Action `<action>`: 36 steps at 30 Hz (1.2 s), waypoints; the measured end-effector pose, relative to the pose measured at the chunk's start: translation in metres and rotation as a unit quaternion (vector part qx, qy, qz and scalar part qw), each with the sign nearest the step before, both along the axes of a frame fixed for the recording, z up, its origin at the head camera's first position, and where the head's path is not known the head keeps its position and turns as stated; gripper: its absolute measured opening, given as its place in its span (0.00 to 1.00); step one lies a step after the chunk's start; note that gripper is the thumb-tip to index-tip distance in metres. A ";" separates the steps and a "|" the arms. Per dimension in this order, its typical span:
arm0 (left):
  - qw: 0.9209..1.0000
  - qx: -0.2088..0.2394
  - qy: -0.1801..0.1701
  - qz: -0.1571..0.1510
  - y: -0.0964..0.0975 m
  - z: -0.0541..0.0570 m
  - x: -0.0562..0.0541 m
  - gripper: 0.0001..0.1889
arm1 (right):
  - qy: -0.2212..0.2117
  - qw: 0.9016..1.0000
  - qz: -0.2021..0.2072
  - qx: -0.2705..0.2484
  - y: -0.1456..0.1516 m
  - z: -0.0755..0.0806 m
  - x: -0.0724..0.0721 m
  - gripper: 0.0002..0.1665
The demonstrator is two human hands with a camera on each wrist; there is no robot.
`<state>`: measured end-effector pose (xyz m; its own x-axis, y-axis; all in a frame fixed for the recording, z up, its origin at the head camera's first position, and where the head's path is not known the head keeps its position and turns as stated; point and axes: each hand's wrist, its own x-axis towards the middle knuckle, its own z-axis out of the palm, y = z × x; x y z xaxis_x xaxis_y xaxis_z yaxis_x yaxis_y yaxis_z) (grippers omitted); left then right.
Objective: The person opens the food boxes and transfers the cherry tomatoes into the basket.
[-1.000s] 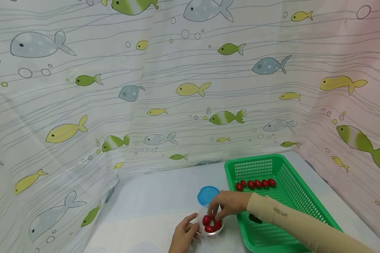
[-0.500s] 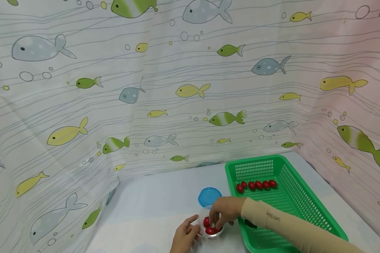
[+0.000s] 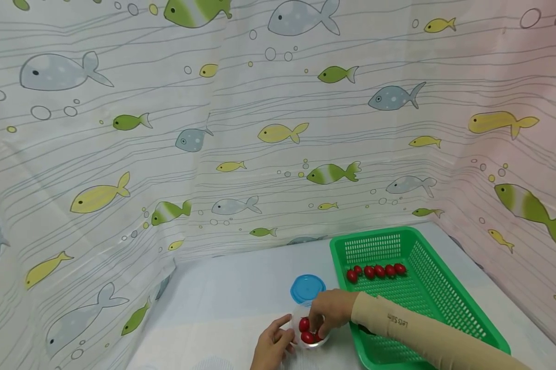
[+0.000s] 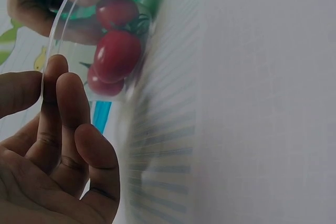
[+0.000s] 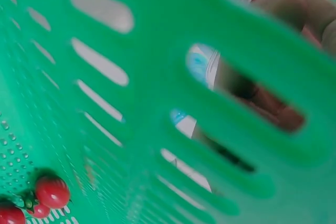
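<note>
A round clear plastic tub (image 3: 298, 314) holds several small red tomatoes (image 4: 117, 56) with green stems. My left hand (image 3: 272, 345) pinches the tub's rim between thumb and forefinger, as the left wrist view shows, while its other fingers lie along the outer wall. From the right, my right hand (image 3: 333, 307) reaches over the rim with its fingers bent down among the tomatoes. Its fingertips are partly hidden there, and I cannot tell whether they grip a tomato. In the right wrist view this hand (image 5: 286, 3) shows only in part, behind green basket slots.
A blue lid (image 3: 308, 288) lies just behind the tub. To the right stands a green slotted basket (image 3: 444, 270), with a row of several tomatoes (image 3: 380, 271) near its back. My sleeved right forearm (image 3: 412, 324) crosses its near side. A fish-patterned curtain (image 3: 278, 180) surrounds the table.
My right hand has sunk lower into the tub, covering more of the tomatoes. The left hand keeps its hold on the rim. The head view has shifted slightly.
</note>
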<state>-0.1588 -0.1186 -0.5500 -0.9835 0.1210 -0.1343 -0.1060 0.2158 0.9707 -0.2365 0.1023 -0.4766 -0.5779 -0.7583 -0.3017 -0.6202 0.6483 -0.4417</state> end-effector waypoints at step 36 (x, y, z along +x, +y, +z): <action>1.000 -0.002 -0.001 0.000 0.000 -0.004 -0.003 0.24 | 0.071 0.990 0.005 -0.122 0.016 0.019 0.004 0.09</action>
